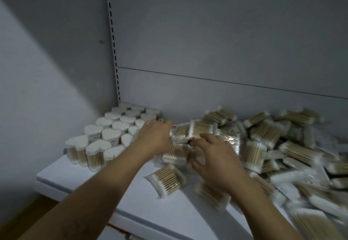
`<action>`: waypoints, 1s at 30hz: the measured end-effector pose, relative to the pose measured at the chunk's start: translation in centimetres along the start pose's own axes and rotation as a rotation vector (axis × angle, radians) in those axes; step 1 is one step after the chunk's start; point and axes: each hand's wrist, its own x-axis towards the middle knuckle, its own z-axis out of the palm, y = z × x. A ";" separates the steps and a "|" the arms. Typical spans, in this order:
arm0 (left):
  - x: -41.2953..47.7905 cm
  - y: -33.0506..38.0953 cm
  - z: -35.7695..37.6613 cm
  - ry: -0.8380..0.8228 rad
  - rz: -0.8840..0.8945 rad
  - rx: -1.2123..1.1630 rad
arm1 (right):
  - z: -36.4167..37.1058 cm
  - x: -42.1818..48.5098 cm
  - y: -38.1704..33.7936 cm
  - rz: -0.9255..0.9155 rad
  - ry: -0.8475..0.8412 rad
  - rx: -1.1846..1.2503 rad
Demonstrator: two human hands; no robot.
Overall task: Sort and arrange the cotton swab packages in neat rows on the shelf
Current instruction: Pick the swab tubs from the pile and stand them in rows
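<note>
Shelf, white, with a grey back panel and a slotted upright behind it.

Far left: clear heart-shaped tubs of swabs stand upright in tidy rows, white tips up and packed close. That part looks sorted.

Centre to right: a loose pile of flat film packs, wooden sticks showing through, lying at all angles and overlapping. One single pack lies apart on bare shelf, near the front edge.

Left hand is at the left fringe of the pile, just beside the tubs. Its fingers are hidden behind the back of the hand, so can't tell the grip.

Right hand is over the packs in the pile's near-left part, fingers bent and spread. Motion blur, so can't tell whether the grip pinches a pack or only rests on it.

Handling, judged:
- Packs are light, and the film is slick and crinkly.
- The stick bundle inside is stiffish.
- Take one across the short sides, over the sticks and not the cotton ends.
- Stacked packs will likely slide.
- Tubs are rigid but tip easily if nudged.
</note>
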 end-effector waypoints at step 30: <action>9.1 -1.5 0.3 -0.489 0.213 -0.223 | 4.6 13.3 1.8 -0.044 -0.020 -0.401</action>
